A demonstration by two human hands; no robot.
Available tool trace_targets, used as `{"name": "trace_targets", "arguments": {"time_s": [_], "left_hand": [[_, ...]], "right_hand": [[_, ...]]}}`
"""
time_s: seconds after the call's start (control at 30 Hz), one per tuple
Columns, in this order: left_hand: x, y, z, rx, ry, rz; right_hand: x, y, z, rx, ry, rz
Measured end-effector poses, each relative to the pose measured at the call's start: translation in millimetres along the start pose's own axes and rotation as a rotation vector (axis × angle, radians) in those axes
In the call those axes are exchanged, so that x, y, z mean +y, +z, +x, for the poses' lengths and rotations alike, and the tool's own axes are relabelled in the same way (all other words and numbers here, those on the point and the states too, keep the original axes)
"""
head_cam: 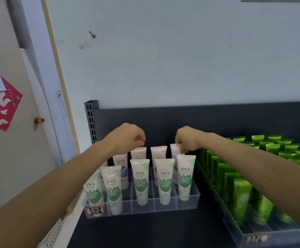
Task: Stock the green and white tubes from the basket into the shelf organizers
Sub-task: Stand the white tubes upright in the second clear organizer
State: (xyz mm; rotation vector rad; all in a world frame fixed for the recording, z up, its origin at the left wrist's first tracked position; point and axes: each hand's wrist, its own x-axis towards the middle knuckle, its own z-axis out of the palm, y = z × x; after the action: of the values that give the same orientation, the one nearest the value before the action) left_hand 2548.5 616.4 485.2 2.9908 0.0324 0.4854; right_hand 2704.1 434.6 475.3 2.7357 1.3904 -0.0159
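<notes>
At the left rear of the dark grey metal shelf (145, 230), one clear acrylic organizer (165, 210) with thin partition walls is holding ten soft plastic tubes, each standing cap-down with its flat crimped end up. Five green and white tubes (164, 181), printed with leaf shapes, are standing along the organizer's front. Five purple and white tubes (159, 158) are standing in the row behind, and the left forearm is hiding most of the leftmost one.

The right hand (185, 138) is pinching the crimped end of the rightmost purple and white tube (176, 149) between thumb and curled fingers. The left hand (127, 136) is hanging with its fingers curled directly over the crimp of the middle purple and white tube (138, 153); whether it is gripping that crimp cannot be told.

One red-bordered label (94, 210) is sitting at the organizer's front left corner.

Along the right edge of the shelf, a second clear organizer (238, 237) is carrying glossy bright green tubes (240, 199) in tight overlapping rows, too crowded to count.

Beyond the shelf's left edge, a beige door (20, 149) is bearing one brass knob (39, 120) and one red paper decoration (0, 108).
</notes>
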Motion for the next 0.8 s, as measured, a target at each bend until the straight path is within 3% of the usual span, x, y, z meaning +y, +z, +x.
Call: {"name": "trace_targets", "arguments": {"time_s": [0.33,0.5,0.67,0.8], "left_hand": [[10,0,-6,-0.027,0.015,0.016],[29,0,-5,-0.047,0.064,0.004],[63,13,1,-0.222,0.126,0.105],[70,24,5,-0.258,0.134,0.274]], "right_hand": [[8,-4,-10,0.024,0.018,-0.011],[3,-28,-36,0.223,-0.042,0.111],[-13,-19,-55,-0.005,-0.114,0.006],[-15,-1,-55,0.028,-0.147,-0.124]]}}
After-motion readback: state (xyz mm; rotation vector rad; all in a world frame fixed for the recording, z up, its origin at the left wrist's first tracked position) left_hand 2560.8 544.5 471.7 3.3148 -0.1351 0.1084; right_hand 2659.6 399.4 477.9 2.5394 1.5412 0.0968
